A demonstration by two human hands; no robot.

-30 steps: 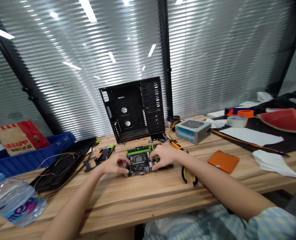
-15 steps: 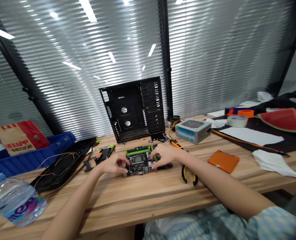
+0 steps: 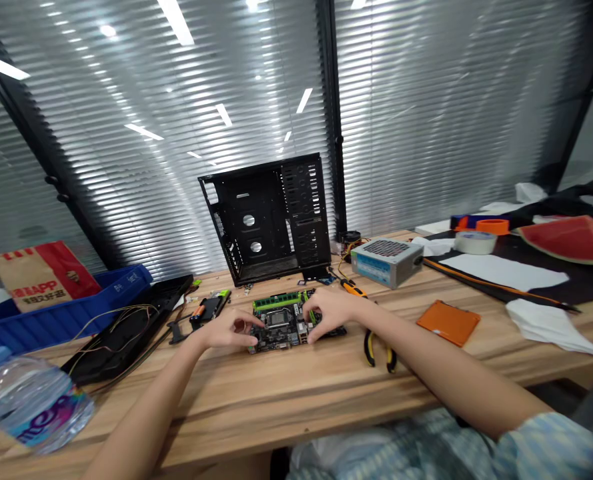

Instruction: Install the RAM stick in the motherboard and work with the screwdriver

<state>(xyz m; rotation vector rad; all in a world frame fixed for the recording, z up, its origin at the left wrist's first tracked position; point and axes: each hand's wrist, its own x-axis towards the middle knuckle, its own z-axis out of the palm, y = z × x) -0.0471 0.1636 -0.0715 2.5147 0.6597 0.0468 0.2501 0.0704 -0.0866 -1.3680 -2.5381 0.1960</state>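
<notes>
A black motherboard point(image 3: 279, 320) with a green memory stick point(image 3: 277, 301) along its far side lies flat on the wooden table. My left hand point(image 3: 229, 329) is curled at its left side, thumb and index finger on the board's edge. On the opposite side, my right hand point(image 3: 330, 312) grips the board between thumb and fingers, hiding part of it. A bare processor socket area sits between both hands. Pliers point(image 3: 380, 350) with yellow-and-black handles lie under my right forearm.
Behind the board stands an open black computer case point(image 3: 271, 220). To its right are a power supply point(image 3: 389, 261) and an orange-handled tool point(image 3: 353, 288). An orange panel point(image 3: 449, 323) lies at right. A water bottle point(image 3: 31, 400) and a blue bin point(image 3: 36, 320) occupy the left.
The fingers of my right hand have shifted slightly on the board, and the motherboard sits a touch farther right. Otherwise the scene looks the same.
</notes>
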